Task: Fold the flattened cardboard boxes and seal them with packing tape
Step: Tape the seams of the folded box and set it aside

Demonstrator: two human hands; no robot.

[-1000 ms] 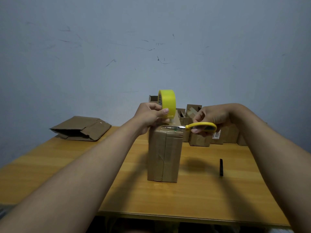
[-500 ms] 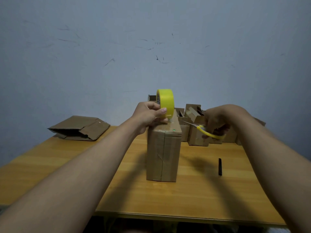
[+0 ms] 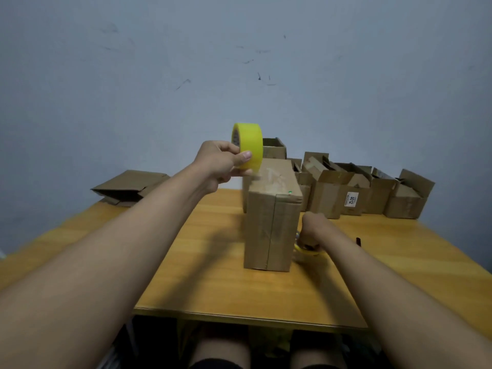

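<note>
box [image 3: 271, 230]: brown, upright, taped | tape roll [image 3: 249, 146]: yellow, above box

A light wooden table with an orange-yellow top [image 3: 213, 283] fills the lower half of the frame, its near edge running across the bottom centre. At the centre stands an upright, tall, narrow brown cardboard box [image 3: 270, 230], closed, with a seam down its front face. At the far left of the tabletop lies a stack of flattened brown cardboard boxes [image 3: 130, 187]. Along the table's far edge, right of centre, sits a row of assembled brown cardboard boxes with open flaps [image 3: 356, 193], one bearing a white label. Just right of the upright box, a pair of yellow-handled scissors [image 3: 308, 251] is at the tabletop. Further right lies a small black stick-shaped object [image 3: 358, 241].
</note>
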